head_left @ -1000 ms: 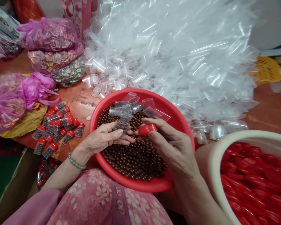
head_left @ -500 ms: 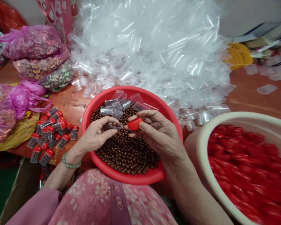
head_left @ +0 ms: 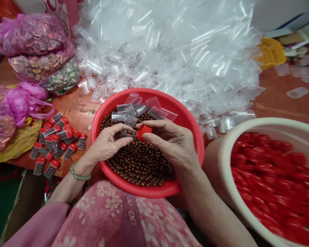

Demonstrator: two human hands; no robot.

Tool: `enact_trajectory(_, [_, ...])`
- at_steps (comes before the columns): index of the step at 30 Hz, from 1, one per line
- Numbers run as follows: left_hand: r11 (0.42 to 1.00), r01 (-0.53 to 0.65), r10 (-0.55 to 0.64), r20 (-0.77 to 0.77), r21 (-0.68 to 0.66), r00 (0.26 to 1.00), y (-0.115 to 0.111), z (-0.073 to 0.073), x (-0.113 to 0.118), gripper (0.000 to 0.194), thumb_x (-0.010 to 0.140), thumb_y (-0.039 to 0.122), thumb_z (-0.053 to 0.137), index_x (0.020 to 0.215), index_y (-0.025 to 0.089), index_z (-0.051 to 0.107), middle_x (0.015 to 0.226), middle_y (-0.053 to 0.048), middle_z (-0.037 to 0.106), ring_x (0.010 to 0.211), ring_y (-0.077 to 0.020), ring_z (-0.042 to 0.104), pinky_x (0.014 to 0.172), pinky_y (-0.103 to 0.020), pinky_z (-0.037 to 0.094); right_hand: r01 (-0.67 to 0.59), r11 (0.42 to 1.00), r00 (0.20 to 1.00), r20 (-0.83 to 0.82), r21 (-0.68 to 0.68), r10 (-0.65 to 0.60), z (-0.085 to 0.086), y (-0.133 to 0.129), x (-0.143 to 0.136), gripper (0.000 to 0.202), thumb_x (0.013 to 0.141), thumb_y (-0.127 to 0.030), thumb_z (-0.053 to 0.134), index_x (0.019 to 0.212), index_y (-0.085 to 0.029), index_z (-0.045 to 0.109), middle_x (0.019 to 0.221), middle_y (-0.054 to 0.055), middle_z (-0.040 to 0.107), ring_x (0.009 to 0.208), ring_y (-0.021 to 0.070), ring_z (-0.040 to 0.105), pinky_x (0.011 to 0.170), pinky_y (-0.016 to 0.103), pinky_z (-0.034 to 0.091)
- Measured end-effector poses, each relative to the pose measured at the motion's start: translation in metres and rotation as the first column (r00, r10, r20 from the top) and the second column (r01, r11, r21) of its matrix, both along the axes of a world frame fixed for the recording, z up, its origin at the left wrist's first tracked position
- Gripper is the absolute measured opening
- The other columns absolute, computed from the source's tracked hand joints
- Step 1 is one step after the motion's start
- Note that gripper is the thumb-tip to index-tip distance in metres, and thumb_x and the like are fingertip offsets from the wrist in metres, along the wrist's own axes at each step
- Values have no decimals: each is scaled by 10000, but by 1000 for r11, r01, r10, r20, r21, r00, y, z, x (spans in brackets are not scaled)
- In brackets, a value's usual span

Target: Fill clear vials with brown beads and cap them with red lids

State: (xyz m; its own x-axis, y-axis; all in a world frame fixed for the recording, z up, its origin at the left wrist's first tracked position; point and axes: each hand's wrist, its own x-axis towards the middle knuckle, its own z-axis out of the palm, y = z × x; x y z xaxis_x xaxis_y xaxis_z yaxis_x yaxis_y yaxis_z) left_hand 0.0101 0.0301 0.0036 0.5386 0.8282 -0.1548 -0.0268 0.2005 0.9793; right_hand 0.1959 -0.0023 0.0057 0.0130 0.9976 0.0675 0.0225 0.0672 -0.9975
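My left hand (head_left: 108,141) pinches a clear plastic tube (head_left: 127,133) holding several brown balls, its mouth turned to the right. Between the thumb and fingers of my right hand (head_left: 171,142) is a red cap (head_left: 144,131), right at the tube's mouth; whether it is seated there I cannot tell. Both hands are over a red basin (head_left: 154,195) filled with shiny brown balls (head_left: 141,168). Several clear tubes (head_left: 130,113) lie on the balls at the basin's far side.
A cream tub (head_left: 222,164) of red caps (head_left: 267,178) stands at right. Behind the basin rises a big heap of clear tubes (head_left: 164,61). Filled red-capped tubes (head_left: 58,137) lie at left, near pink plastic bags (head_left: 33,37). A yellow basket (head_left: 271,53) sits far right.
My right hand has brought the red cap left to the mouth of the tube. The left hand still holds the tube. The whole view has shifted slightly.
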Motion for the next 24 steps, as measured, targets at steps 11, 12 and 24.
enact_trajectory(11, [968, 67, -50, 73, -241, 996, 2, -3, -4, 286, 779, 192, 703, 1057, 137, 671, 934, -50, 701, 855, -136, 649, 822, -273, 496, 137, 981, 976, 148, 140, -157, 16, 8, 0, 199, 818, -276, 724, 1016, -272, 697, 1020, 34, 739, 891, 185, 698, 821, 333, 580])
enact_trajectory(12, [965, 65, -45, 82, -255, 996, 2, -3, -4, 299, 776, 201, 709, 1065, 136, 670, 927, -49, 700, 846, -134, 649, 813, -270, 496, 99, 980, 974, 184, 175, -131, 17, 10, 0, 206, 826, -261, 714, 1031, -275, 702, 1026, 34, 734, 913, 187, 693, 837, 338, 572])
enact_trajectory(24, [986, 141, -135, 73, -91, 988, 2, -7, -4, 183, 791, 271, 682, 907, 131, 691, 795, -6, 622, 733, -121, 529, 783, -289, 416, -235, 954, 842, 529, 186, 104, 13, 15, -7, 203, 858, -263, 665, 1058, -255, 697, 965, 28, 753, 846, 188, 703, 812, 346, 568])
